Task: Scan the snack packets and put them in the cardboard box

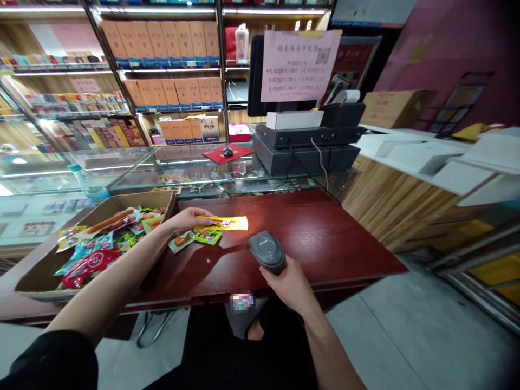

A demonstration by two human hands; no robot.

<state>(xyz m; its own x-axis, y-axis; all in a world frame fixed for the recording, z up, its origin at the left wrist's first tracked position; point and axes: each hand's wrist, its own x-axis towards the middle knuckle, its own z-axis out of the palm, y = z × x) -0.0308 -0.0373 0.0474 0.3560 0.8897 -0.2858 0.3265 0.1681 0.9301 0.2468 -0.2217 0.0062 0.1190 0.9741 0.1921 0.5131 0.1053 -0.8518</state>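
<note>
My left hand (194, 219) holds one end of a long yellow snack packet (231, 223) above the dark red table (309, 227). In my right hand (286, 279) is a dark grey handheld scanner (267, 250), its head pointing toward the packet, with light falling on the packet. The two do not touch. Just below my left hand, a green packet (208, 236) and a pale green packet with a brown item (181, 241) lie on the table. My left forearm passes over a cardboard box (30, 279) of several colourful snack packets.
A glass counter (187, 170) runs behind the table, bearing a red mat (215, 154) with a mouse (228, 152). A monitor with a pink sign (298, 65) stands above a cash drawer (304, 157). A plastic bottle (87, 184) is behind the box. Shelves line the back.
</note>
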